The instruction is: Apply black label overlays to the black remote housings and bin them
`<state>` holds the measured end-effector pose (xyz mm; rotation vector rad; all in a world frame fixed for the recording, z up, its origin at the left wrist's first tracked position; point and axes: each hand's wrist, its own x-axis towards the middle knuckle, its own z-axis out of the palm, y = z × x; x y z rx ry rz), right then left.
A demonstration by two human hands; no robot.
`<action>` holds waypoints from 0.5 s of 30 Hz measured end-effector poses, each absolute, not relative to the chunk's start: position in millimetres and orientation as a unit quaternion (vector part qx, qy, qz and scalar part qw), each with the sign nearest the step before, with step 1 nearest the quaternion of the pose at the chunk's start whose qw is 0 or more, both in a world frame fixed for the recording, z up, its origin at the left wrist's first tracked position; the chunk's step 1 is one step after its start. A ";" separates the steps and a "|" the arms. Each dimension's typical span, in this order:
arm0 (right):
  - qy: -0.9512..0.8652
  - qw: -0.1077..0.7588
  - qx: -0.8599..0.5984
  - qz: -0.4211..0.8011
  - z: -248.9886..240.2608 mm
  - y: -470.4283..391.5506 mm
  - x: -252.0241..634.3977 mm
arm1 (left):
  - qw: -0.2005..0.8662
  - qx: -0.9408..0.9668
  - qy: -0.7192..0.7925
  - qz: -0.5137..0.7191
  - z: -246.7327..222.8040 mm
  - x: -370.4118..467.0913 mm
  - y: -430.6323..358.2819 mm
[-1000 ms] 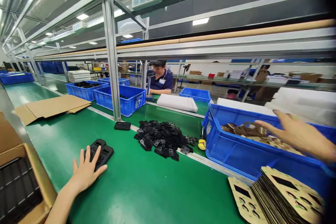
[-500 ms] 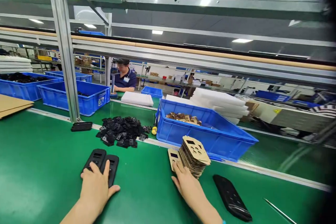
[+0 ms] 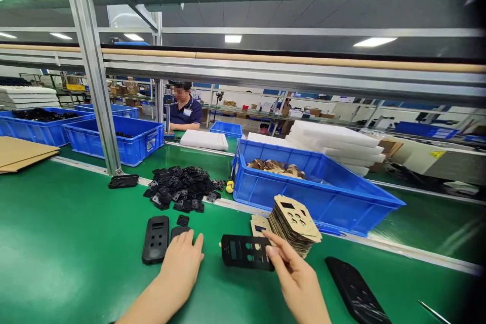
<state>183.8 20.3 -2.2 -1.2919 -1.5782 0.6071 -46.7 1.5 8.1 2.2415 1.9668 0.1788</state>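
Observation:
My right hand (image 3: 294, 268) pinches one end of a thin black faceplate (image 3: 243, 252), which has a rectangular window and round holes, and holds it tilted over the green bench. Behind it stands a tall stack of tan cut-out plates (image 3: 298, 223), with another tan plate (image 3: 258, 224) lying against its left side. My left hand (image 3: 184, 258) lies over a black plastic cover (image 3: 177, 232) and hides most of it, its fingers stretched and thumb apart. A second black cover (image 3: 155, 240) with a slot and round holes lies to its left. A small black plate (image 3: 183, 220) sits just beyond my left fingers.
A heap of small black plates (image 3: 182, 187) lies behind my left hand. A large blue bin (image 3: 281, 192) stands beyond the tan stack. A black casing (image 3: 355, 288) and a metal rod (image 3: 433, 310) lie at right. A co-worker (image 3: 184, 109) sits across the bench.
My right hand has lifted the black faceplate from beside the stack and brought it leftward. My left hand has shifted right, onto one cover, uncovering the other. The view has turned slightly.

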 end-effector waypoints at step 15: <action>-0.676 0.412 -0.530 0.304 -20.2 15.6 178.0 | 0.666 0.400 0.464 0.425 -7.4 -41.6 -4.4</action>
